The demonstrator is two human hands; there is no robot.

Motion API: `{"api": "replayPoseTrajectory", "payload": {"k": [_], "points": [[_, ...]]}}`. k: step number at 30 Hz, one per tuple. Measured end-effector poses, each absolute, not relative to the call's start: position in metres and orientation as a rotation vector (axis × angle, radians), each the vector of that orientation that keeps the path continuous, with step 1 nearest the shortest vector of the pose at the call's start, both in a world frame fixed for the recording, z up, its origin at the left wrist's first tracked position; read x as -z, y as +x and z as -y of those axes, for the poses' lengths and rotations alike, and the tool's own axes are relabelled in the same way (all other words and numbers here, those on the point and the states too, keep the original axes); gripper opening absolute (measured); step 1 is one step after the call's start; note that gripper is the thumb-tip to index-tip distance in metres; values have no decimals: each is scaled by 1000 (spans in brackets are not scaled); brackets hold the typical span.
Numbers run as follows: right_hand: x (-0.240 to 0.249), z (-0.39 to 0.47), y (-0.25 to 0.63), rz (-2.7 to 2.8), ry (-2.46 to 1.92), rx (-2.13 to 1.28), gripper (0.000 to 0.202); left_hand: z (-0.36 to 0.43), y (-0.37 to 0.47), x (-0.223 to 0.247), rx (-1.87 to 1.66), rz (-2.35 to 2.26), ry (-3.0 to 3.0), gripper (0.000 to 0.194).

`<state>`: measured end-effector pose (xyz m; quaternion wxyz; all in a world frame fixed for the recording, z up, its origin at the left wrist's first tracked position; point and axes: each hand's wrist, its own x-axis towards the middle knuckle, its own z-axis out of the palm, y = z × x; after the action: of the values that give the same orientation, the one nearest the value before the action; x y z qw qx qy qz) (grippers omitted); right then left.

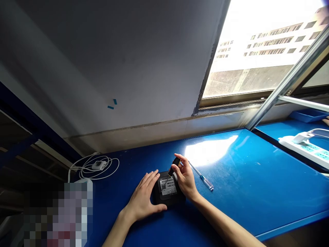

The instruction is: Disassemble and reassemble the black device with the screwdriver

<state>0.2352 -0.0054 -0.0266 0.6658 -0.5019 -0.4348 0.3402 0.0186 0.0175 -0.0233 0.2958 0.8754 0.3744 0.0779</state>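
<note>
The black device (168, 199) lies on the blue surface (244, 181), apparently closed and still labelled, so work seems early. Above it, the right hand (185, 180) grasps a black-handled screwdriver (175, 166); the left hand (144, 198) spreads unclenched along its left side.

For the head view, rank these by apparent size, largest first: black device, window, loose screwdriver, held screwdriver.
1. Window
2. Black device
Unranked: loose screwdriver and held screwdriver, both smaller; the right hand partly covers the held one.
</note>
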Motion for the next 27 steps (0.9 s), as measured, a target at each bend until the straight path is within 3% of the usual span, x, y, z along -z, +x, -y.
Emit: {"api": "replayPoseTrajectory", "payload": {"k": [12, 19, 27], "points": [[19, 7, 239, 1044, -1133, -664, 33, -16, 20, 18, -200, -997, 2315, 106], [16, 10, 237, 1071, -1102, -743, 44, -17, 20, 19, -210, -1003, 2310, 108], [16, 12, 240, 1085, -1100, -682, 35, -18, 20, 21, -219, -991, 2325, 107]]}}
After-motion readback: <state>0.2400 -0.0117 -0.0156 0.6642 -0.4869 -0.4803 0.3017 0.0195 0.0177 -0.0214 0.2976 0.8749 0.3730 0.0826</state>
